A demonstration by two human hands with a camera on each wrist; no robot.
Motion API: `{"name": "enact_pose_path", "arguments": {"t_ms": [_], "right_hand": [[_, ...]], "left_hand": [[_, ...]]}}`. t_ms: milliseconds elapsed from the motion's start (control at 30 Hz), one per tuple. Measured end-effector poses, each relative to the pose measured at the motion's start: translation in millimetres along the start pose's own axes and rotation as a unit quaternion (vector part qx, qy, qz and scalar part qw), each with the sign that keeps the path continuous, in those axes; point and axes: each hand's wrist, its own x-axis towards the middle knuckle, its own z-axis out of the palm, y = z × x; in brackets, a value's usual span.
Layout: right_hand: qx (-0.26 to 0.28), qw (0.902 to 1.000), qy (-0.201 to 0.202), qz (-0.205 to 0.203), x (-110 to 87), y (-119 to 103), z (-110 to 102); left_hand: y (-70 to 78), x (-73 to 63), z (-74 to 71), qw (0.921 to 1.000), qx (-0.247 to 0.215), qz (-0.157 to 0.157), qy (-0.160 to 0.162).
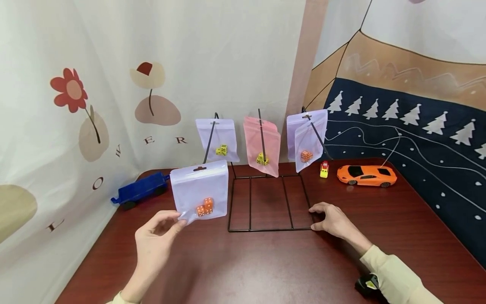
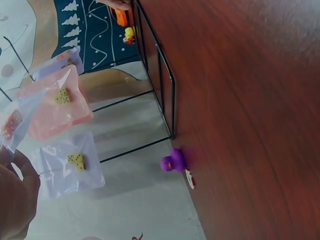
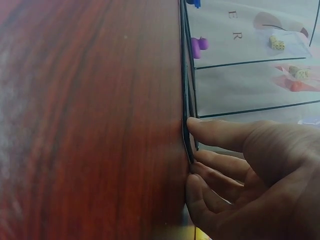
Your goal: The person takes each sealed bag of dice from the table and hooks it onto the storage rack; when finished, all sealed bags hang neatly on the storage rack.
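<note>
My left hand point(image 1: 155, 238) pinches the lower left corner of a lilac zip bag point(image 1: 199, 183) with orange dice inside. That bag is held up in front of the left prong of a black wire display rack point(image 1: 269, 230); whether the prong passes through its slot cannot be seen. At the rack base's front right corner, my right hand point(image 1: 334, 221) grips the wire between thumb and fingers. On the prongs hang a lilac bag point(image 1: 228, 131) with yellow dice, pink bags point(image 1: 252, 135) with yellow dice, and lilac bags point(image 1: 309, 133) with orange dice visible.
A blue toy trailer point(image 1: 138, 188) stands at the left. An orange toy car point(image 1: 366, 175) and a small red-and-yellow toy car point(image 1: 324, 169) are at the back right. The left wrist view shows a purple toy duck point(image 2: 173, 160) behind the rack. Printed curtains rise behind the table point(image 1: 247, 266).
</note>
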Motion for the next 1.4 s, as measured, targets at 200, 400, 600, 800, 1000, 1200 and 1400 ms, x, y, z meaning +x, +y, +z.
{"name": "enact_pose_path", "arguments": {"t_ms": [200, 400, 600, 800, 1000, 1200, 1400], "right_hand": [[0.001, 1.0000, 0.000, 0.002, 0.3, 1.3, 0.5], [0.002, 1.0000, 0.001, 0.002, -0.1, 0.4, 0.1], [0.003, 1.0000, 0.002, 0.003, -0.3, -0.6, -0.7], [0.006, 1.0000, 0.000, 0.007, -0.3, -0.5, -0.3], [0.008, 0.9999, 0.000, 0.010, -0.3, -1.4, -0.2], [0.008, 0.9999, 0.000, 0.008, -0.9, -2.6, -1.0], [0.006, 1.0000, 0.001, 0.007, -0.5, -2.3, -0.1]], "left_hand": [[-3.6, 6.4, 4.5, 0.9997, -0.022, 0.003, 0.004], [-9.8, 8.9, 9.2, 0.9995, -0.026, -0.006, 0.018], [-15.9, 12.9, 12.0, 0.9994, -0.026, -0.006, 0.022], [-20.5, 16.8, 17.1, 0.9977, -0.046, -0.038, 0.033], [-26.0, 26.1, 25.5, 0.9958, -0.061, -0.053, 0.043], [-32.2, 33.7, 37.7, 0.9936, -0.086, -0.057, 0.045], [-36.5, 39.9, 44.9, 0.9940, -0.084, -0.056, 0.044]]}}
